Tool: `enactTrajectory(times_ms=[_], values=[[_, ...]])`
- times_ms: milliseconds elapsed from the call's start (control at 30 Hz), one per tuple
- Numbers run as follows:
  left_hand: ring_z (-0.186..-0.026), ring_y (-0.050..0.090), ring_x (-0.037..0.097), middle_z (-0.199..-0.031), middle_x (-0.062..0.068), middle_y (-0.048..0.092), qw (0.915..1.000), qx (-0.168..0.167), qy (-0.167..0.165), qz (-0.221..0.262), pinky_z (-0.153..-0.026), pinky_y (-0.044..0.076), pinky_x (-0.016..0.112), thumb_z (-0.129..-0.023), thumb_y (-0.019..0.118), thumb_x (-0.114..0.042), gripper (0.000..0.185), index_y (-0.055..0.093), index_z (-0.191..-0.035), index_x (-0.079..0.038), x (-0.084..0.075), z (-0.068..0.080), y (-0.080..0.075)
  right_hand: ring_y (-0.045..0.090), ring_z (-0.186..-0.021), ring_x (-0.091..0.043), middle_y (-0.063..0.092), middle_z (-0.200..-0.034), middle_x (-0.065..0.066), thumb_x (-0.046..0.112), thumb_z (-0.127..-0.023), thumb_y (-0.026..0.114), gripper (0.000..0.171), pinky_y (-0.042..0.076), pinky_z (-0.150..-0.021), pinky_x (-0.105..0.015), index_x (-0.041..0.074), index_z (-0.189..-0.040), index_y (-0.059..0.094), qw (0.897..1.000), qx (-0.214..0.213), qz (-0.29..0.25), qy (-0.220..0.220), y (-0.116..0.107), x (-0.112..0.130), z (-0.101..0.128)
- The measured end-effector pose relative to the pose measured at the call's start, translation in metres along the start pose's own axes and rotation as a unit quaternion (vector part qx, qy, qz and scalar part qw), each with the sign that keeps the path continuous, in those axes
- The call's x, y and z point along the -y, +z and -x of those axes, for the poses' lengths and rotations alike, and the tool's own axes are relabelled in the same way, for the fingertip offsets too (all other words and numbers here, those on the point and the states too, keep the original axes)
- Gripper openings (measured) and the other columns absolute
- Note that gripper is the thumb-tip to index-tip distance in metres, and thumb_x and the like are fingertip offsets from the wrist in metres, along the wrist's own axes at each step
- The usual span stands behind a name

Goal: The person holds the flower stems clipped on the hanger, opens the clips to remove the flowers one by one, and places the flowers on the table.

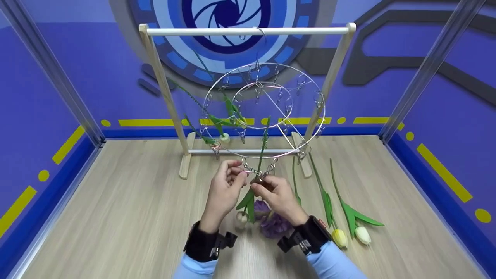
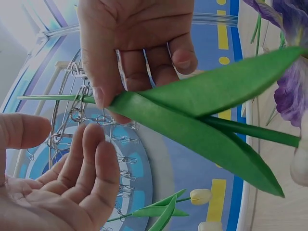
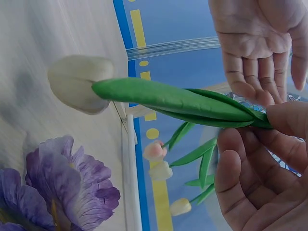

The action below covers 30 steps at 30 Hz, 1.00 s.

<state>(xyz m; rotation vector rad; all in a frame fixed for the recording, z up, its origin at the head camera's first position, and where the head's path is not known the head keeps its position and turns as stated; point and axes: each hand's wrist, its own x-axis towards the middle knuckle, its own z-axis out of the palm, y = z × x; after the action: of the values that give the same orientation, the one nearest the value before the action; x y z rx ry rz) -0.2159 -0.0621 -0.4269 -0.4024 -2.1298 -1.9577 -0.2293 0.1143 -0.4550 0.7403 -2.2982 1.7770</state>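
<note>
My right hand (image 1: 279, 195) pinches the stem of a white tulip (image 3: 79, 84) between thumb and fingers, just above its green leaves (image 2: 159, 115). The bloom points down and the stem rises past the near edge of a round metal clip hanger (image 1: 267, 63). Small wire clips (image 1: 271, 168) hang between my hands, by the stem; whether one grips it, I cannot tell. My left hand (image 1: 224, 190) is beside these clips, its fingers loosely bent and apart from the thumb. Nothing shows between them in the left wrist view.
The hanger hooks over the white bar (image 1: 201, 31) of a wooden-sided rack. Several tulips hang head-down on its left, including a white one (image 1: 224, 136). On the table lie a purple flower (image 1: 276, 226), a yellow tulip (image 1: 339, 238) and another white tulip (image 1: 363, 235).
</note>
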Motion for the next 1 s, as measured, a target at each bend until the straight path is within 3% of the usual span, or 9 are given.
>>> enactTrajectory(times_ms=[333,700,1000], values=[[-0.083,0.065,0.023,-0.103,0.014,0.069,0.9971,0.006,-0.003,-0.076,-0.074,0.051,0.027,-0.105,0.060,-0.019,0.030,0.066,-0.122,0.004,0.0028,-0.0010,-0.0016,0.064,-0.076,-0.008,0.074,-0.091,-0.019,0.005,-0.098,0.067,0.012,0.053,-0.068,-0.021,-0.007,-0.098,0.072,1.000,0.007,-0.023,-0.004,0.0031,0.0008,0.0053],[-0.080,0.065,0.024,-0.096,0.013,0.069,0.9977,0.005,0.022,-0.064,-0.070,0.049,0.024,-0.105,0.060,-0.017,0.024,0.067,-0.114,0.004,0.0031,-0.0005,-0.0009,0.064,-0.075,-0.010,0.072,-0.089,-0.020,0.005,-0.100,0.064,0.015,0.054,-0.068,-0.022,-0.007,-0.100,0.072,0.999,0.030,-0.025,-0.004,0.0041,0.0043,0.0078],[-0.079,0.066,0.028,-0.094,0.014,0.069,0.9976,0.002,0.028,-0.064,-0.070,0.050,0.024,-0.105,0.060,-0.016,0.023,0.067,-0.111,0.005,0.0036,-0.0007,-0.0010,0.059,-0.070,-0.006,0.071,-0.084,-0.011,0.006,-0.100,0.064,0.011,0.050,-0.063,-0.020,0.000,-0.094,0.072,0.999,0.024,0.020,-0.019,0.0010,0.0064,0.0077]])
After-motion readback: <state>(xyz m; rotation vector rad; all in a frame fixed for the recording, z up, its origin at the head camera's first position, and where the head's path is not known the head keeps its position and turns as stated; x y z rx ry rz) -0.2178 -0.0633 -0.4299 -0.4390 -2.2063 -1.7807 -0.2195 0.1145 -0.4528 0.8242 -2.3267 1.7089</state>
